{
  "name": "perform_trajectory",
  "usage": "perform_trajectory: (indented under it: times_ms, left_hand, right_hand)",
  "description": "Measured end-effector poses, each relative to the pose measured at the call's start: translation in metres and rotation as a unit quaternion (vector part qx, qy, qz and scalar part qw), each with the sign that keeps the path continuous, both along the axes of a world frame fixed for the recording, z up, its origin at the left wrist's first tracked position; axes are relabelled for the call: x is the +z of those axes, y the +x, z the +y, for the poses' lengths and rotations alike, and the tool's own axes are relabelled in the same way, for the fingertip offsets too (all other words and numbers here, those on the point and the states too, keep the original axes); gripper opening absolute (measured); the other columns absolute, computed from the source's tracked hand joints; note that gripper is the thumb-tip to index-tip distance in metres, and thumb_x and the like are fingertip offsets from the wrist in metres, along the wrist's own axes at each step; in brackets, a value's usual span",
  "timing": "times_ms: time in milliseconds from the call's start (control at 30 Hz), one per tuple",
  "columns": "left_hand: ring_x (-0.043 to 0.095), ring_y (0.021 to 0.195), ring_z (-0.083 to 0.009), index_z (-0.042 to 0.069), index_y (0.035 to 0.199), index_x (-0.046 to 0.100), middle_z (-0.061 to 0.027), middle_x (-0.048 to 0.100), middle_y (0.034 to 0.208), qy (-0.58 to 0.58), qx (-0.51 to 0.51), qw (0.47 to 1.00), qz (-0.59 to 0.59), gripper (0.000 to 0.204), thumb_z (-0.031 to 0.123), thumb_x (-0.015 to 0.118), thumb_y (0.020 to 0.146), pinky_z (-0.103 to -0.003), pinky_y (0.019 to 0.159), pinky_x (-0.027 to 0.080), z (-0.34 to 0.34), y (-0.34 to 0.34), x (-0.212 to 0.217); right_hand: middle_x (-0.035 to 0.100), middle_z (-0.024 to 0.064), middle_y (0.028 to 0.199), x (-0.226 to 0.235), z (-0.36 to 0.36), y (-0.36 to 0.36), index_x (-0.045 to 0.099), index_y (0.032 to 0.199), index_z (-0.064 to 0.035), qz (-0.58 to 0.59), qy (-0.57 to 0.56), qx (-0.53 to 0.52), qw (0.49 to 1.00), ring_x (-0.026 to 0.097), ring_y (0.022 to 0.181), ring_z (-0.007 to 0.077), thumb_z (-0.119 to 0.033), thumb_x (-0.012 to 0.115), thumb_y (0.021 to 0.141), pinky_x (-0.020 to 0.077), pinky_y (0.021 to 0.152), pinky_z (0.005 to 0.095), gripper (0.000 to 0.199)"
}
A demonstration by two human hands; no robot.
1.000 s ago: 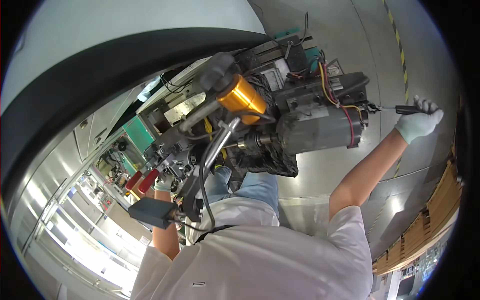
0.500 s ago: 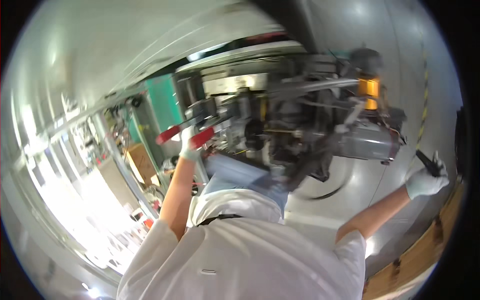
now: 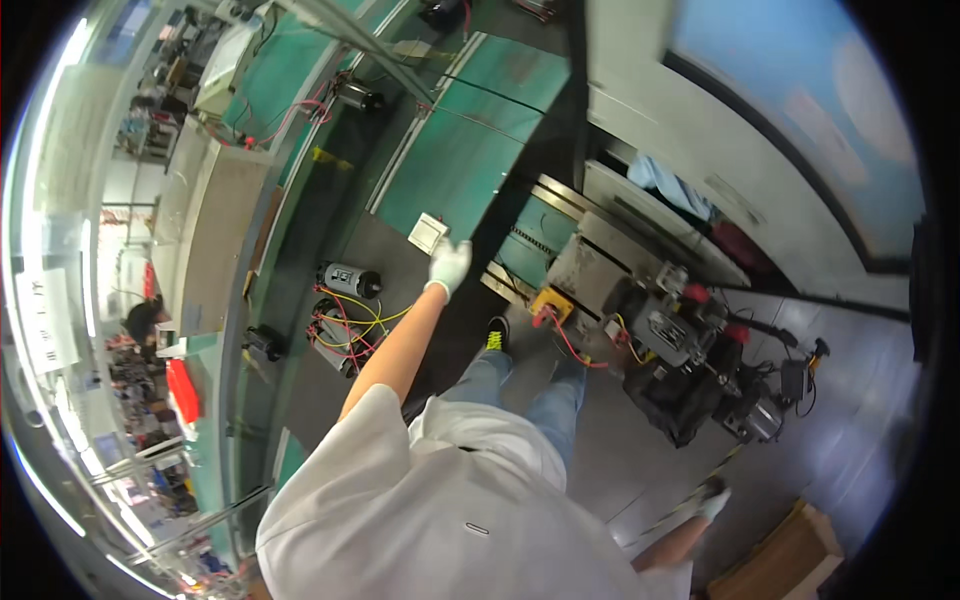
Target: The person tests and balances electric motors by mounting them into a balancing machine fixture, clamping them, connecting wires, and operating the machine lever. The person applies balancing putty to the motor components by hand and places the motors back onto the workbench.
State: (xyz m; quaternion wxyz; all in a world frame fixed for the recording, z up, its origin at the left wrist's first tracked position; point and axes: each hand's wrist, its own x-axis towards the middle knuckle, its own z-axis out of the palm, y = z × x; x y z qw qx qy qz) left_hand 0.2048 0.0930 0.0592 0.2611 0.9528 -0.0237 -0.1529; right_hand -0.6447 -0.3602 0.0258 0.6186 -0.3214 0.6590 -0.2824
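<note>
My left hand point(image 3: 450, 268), in a white glove, reaches out over the dark edge of the green-topped bench point(image 3: 450, 150). Its fingers look spread and hold nothing I can see. Right by the fingertips lies a white square panel point(image 3: 428, 233), like a wall switch; whether they touch it is hard to tell. Low on the right, my gloved right hand point(image 3: 714, 503) is closed around a dark object point(image 3: 711, 486), too small and dim to name.
Black cylindrical motors point(image 3: 350, 280) with red and yellow wires lie left of my left arm. A wheeled machine point(image 3: 680, 350) with cables stands on the floor to the right. A cardboard box point(image 3: 785, 555) sits at lower right; a yellow switch box point(image 3: 550, 305) is ahead of my feet.
My view has turned toward the green bench. My left hand has come away from the red handles to the white panel. My right hand has lowered toward my side.
</note>
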Motion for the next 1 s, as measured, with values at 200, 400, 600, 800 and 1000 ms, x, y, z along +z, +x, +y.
perform_trajectory:
  times_ms: [200, 400, 600, 800, 1000]
  left_hand:
    - [0.057, 0.119, -0.033, 0.004, 0.112, 0.065, -0.016, 0.064, 0.12, -0.051, -0.351, 0.933, -0.061, 0.033, 0.028, 0.053, 0.092, -0.048, 0.106, 0.038, 0.041, 0.031, 0.007]
    - [0.062, 0.107, -0.0348, 0.005, 0.111, 0.066, -0.0159, 0.067, 0.112, -0.19, -0.216, 0.955, -0.078, 0.03, 0.027, 0.052, 0.095, -0.042, 0.096, 0.048, 0.092, -0.038, 0.031]
    - [0.041, 0.13, -0.0476, -0.013, 0.133, 0.045, -0.0338, 0.046, 0.136, 0.039, 0.139, 0.952, -0.271, 0.063, 0.026, 0.061, 0.085, -0.052, 0.114, 0.028, 0.218, -0.031, 0.036]
    - [0.054, 0.125, -0.0382, -0.015, 0.139, 0.039, -0.0309, 0.051, 0.138, -0.257, 0.373, 0.891, 0.002, 0.092, 0.057, 0.062, 0.087, -0.039, 0.105, 0.041, 0.346, 0.018, -0.028]
    - [0.059, 0.112, -0.0476, -0.012, 0.107, 0.063, -0.0355, 0.062, 0.113, -0.042, 0.212, 0.96, 0.178, 0.061, 0.043, 0.042, 0.093, -0.049, 0.095, 0.047, 0.348, -0.009, -0.06]
  right_hand:
    - [0.068, 0.0095, 0.105, 0.02, 0.239, 0.103, 0.064, 0.108, -0.0054, 0.137, 0.291, 0.23, 0.918, 0.063, 0.093, 0.0238, -0.038, 0.041, 0.102, 0.0482, 0.09, 0.0429, 0.041]
    - [0.068, 0.0103, 0.108, -0.006, 0.312, 0.222, 0.065, 0.108, -0.0066, 0.179, 0.296, 0.411, 0.844, 0.063, 0.095, 0.0243, -0.036, 0.043, 0.098, 0.0512, 0.079, 0.0442, 0.038]
    - [0.068, 0.011, 0.103, -0.001, 0.322, 0.452, 0.065, 0.11, -0.0043, 0.125, -0.099, 0.626, 0.763, 0.066, 0.089, 0.0201, -0.03, 0.043, 0.102, 0.0532, 0.074, 0.0335, 0.035]
    - [0.067, 0.0201, 0.111, 0.065, 0.441, 0.682, 0.065, 0.112, -0.0016, 0.096, -0.341, 0.793, 0.496, 0.063, 0.105, 0.0371, -0.026, 0.044, 0.099, 0.0491, 0.093, 0.0437, 0.035]
    - [0.04, 0.0248, 0.149, 0.036, 0.564, 0.817, 0.035, 0.147, -0.0024, 0.098, -0.252, 0.849, 0.454, 0.041, 0.137, 0.0384, -0.032, 0.045, 0.095, 0.0339, 0.114, 0.0419, 0.061]
